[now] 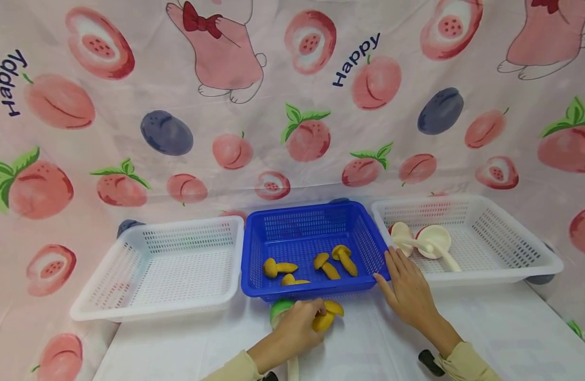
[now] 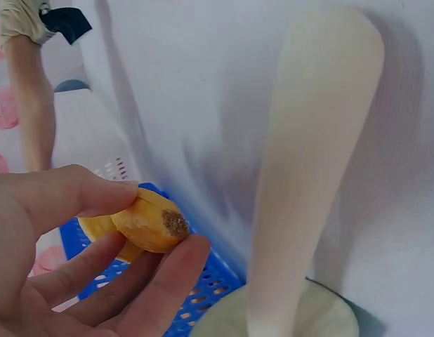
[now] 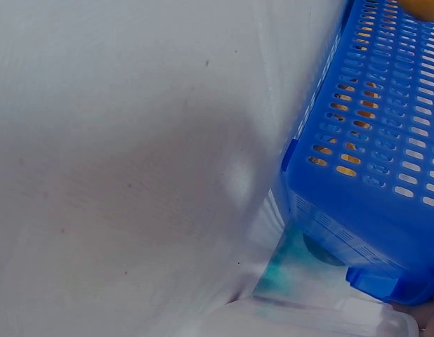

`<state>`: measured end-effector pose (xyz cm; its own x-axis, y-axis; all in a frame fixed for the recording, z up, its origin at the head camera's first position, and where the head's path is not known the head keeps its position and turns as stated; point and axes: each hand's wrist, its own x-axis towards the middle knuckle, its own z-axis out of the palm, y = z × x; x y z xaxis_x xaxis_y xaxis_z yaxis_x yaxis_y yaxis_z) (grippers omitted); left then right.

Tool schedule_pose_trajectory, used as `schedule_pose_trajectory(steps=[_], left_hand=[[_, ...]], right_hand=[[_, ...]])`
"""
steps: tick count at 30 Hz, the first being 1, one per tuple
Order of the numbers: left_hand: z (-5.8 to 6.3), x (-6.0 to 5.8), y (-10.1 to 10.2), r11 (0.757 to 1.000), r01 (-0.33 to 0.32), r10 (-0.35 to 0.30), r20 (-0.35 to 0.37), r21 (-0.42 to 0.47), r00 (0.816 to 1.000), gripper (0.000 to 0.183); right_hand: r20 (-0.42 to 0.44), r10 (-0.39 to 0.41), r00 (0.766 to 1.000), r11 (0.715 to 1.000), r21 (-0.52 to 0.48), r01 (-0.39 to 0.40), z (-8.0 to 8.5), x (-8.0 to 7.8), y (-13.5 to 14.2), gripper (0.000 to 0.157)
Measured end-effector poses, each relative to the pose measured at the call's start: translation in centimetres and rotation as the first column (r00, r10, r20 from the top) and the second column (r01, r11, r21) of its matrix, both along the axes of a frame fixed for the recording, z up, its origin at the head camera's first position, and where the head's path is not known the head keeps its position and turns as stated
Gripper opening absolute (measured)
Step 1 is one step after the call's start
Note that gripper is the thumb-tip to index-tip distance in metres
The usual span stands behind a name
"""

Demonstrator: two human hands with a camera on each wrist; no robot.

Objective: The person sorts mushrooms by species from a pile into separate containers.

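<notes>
My left hand (image 1: 299, 323) pinches a yellow toy mushroom (image 1: 328, 316) between thumb and fingers, just in front of the blue basket (image 1: 316, 288). The left wrist view shows the brown stem end of this mushroom (image 2: 150, 221) turned outward. Beneath that hand lies a ladle with a green bowl (image 1: 280, 309); its pale handle (image 2: 315, 154) points toward the person. My right hand (image 1: 408, 291) rests with extended fingers at the blue basket's right front corner, beside the right white basket. Several yellow mushrooms (image 1: 342, 259) lie inside the blue basket.
On the left stands a white basket (image 1: 159, 312) with nothing visible inside. The right white basket (image 1: 506, 275) holds cream ladles (image 1: 435, 241) with some red on the outside. A white cloth (image 1: 368, 354) covers the table, and a fruit-patterned curtain (image 1: 268, 127) hangs behind.
</notes>
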<state>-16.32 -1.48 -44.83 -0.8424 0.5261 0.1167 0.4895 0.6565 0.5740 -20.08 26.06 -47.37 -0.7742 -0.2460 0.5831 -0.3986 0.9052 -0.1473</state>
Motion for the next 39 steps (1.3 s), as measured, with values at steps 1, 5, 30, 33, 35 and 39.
schedule_pose_trajectory(steps=[1, 5, 30, 33, 35, 39], left_hand=[[0.1, 0.1, -0.1, 1.000, 0.007, -0.007, 0.005, 0.003, 1.000, 0.030], [0.9, 0.5, -0.4, 0.999, 0.019, -0.020, 0.034, 0.035, 0.999, 0.028], [4.3, 0.0, -1.3, 0.971, 0.001, 0.011, -0.047, 0.238, 0.999, 0.030], [4.7, -0.3, -1.5, 0.966, -0.019, 0.033, -0.048, 0.257, 0.998, 0.030], [5.0, -0.5, -1.7, 0.962, -0.032, 0.047, -0.047, 0.271, 0.998, 0.029], [5.3, -0.9, -1.9, 0.952, -0.053, 0.066, -0.033, 0.301, 0.997, 0.029]], right_hand=[[0.000, 0.000, 1.000, 1.000, 0.001, 0.000, 0.0, 0.0, 0.0, 0.062], [0.002, -0.001, 1.000, 1.000, 0.000, 0.001, 0.0, 0.1, 0.0, 0.062], [-0.003, 0.006, 1.000, 1.000, -0.010, -0.006, 0.0, 0.0, 0.0, 0.062], [-0.002, 0.004, 1.000, 1.000, -0.009, -0.004, 0.0, 0.0, -0.1, 0.062], [-0.001, 0.004, 1.000, 1.000, -0.012, -0.004, 0.0, 0.0, -0.1, 0.061], [0.000, 0.004, 1.000, 1.000, -0.015, -0.004, 0.1, 0.1, 0.0, 0.061]])
